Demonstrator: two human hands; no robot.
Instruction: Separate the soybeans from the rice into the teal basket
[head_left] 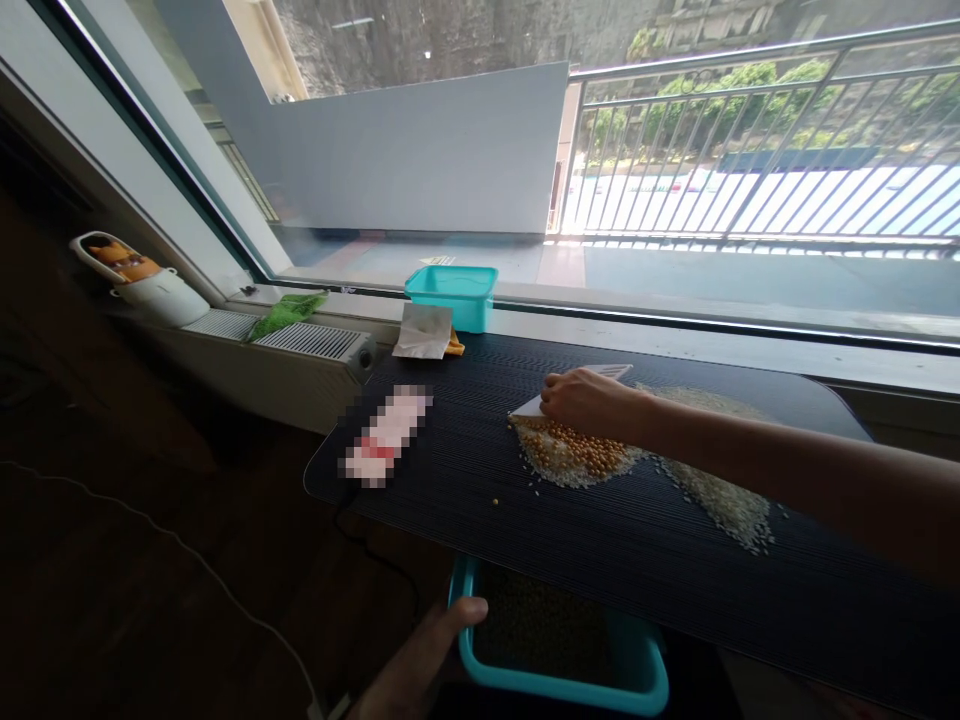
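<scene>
My right hand (589, 402) is closed on a white card (531, 407), held low at the back of a pile on the dark table. Yellow soybeans (583, 448) mixed with white rice grains make up that pile. A larger heap of white rice (724, 500) spreads to the right, partly hidden under my right forearm. Below the table's front edge, my left hand (427, 655) grips the left rim of a teal basin (555, 686), its thumb over the rim. Small dark grains appear to fill the basin, though shadow hides what they are.
A smaller teal tub (454, 300) stands at the table's back by the window, with a paper packet (423, 332) before it. A pixelated pink object (388, 436) lies on the left. One stray bean (495, 501) sits near the front edge. A radiator (315, 342) adjoins the table.
</scene>
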